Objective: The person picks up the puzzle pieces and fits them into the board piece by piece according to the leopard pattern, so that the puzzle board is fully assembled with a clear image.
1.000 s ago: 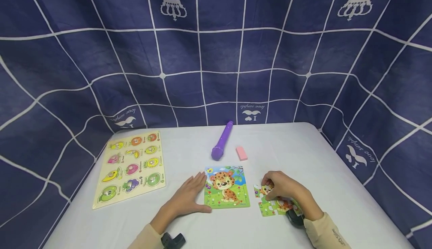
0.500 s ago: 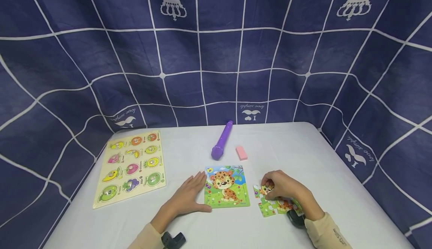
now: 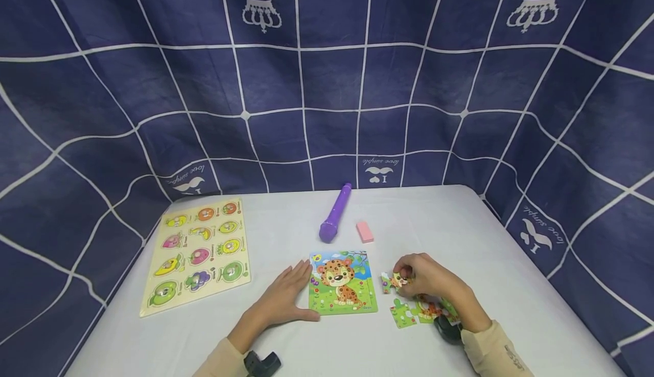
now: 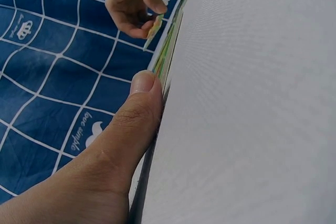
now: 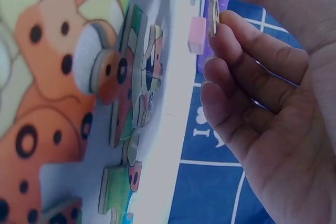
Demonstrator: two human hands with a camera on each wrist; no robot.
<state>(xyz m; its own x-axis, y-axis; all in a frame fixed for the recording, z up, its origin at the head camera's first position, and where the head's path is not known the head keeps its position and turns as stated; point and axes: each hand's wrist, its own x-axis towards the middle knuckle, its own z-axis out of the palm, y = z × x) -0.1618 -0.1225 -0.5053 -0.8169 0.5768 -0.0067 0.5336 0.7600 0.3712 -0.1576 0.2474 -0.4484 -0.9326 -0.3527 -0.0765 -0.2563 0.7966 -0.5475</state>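
My right hand pinches a jigsaw piece between thumb and fingers, just above the table in the head view. That piece shows clear of the surface in the left wrist view and edge-on near the fingertips in the right wrist view. Below and beside this hand lie loose jigsaw pieces with green grass and spotted orange fur, partly hidden by the hand. My left hand lies with straight fingers along the left side of a square leopard puzzle board. Its thumb touches the board's edge.
Beyond the board lie a purple toy microphone and a pink block. A fruit puzzle board rests at the left of the white table. A blue checked curtain surrounds the far side and both flanks.
My right hand has moved slightly up and left, carrying the pinched jigsaw piece away from the green grass piece. The left hand and the leopard board stay in place.
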